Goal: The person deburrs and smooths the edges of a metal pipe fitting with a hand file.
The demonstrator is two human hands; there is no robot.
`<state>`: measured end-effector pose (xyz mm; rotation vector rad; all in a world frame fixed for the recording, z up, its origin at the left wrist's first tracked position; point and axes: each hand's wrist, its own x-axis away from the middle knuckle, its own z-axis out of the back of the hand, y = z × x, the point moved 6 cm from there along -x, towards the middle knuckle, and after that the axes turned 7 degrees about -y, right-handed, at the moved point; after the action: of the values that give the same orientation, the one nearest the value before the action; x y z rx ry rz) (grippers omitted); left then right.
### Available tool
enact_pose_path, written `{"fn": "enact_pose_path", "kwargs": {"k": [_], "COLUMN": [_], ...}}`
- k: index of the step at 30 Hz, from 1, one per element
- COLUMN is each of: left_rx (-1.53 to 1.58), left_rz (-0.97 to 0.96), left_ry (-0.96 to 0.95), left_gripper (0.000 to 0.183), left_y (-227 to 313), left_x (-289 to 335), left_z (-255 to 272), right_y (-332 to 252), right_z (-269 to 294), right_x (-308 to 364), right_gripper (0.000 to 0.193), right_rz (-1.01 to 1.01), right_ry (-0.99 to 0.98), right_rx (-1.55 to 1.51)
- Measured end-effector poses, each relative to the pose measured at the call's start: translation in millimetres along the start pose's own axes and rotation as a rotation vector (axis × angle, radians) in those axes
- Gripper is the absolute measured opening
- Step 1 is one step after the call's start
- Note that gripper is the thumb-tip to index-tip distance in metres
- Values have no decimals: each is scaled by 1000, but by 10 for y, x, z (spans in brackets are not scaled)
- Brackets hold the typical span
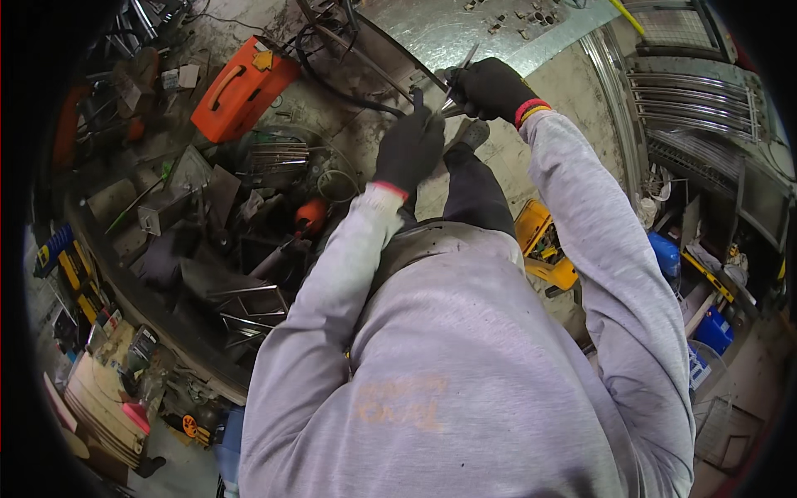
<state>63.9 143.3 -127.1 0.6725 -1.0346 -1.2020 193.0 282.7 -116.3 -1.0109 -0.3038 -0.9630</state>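
Note:
Both my hands wear dark gloves with red cuffs and are close together, above the metal table's near edge. My left hand (pixel 411 149) is closed around a dark, narrow object (pixel 418 98) whose blunt end sticks up past the fingers; its kind is not clear. A black cable (pixel 365 103) runs up to this hand, but I cannot tell whether it joins the object. My right hand (pixel 491 90) is closed on a slim metal piece (pixel 471 55), its thin end pointing up and away. Bright metal also shows between the hands, partly hidden by the gloves.
A shiny metal table (pixel 506 37) bears several small metal pieces. An orange case (pixel 241 90) stands left, above cluttered scrap. A yellow box (pixel 544 241) with small contents sits right of my legs. Bent metal bars (pixel 697 95) are stacked at far right.

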Motion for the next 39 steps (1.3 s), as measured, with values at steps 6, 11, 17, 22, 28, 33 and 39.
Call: {"fn": "enact_pose_path", "kwargs": {"k": [6,11,17,22,28,33,39], "left_rx": [-263,170,-366,239,-120,-174,23], "left_rz": [20,185,-69,-43,-18,-1,125], "left_ry": [39,-68,87,-46,47,90,4], "left_gripper": [37,35,32,32,35,31,29], "left_y": [145,51,213,206,73,133,36], "left_x": [-283,56,-361,14,-380,-262,72], "left_z": [-27,-115,-33,-180,-96,-155,-114], "right_y": [-14,8,76,134,5,42,75], "right_z": [14,26,-10,29,26,12,-3], "right_x": [47,77,-24,-23,39,110,-24], "right_gripper": [31,29,32,48,48,49,50], "right_rz": [-193,-110,-196,114,-175,-250,74], "right_ry": [-111,-94,-150,21,-68,-58,-8], "right_rx": [-90,-69,-139,103,-138,-274,140]}}
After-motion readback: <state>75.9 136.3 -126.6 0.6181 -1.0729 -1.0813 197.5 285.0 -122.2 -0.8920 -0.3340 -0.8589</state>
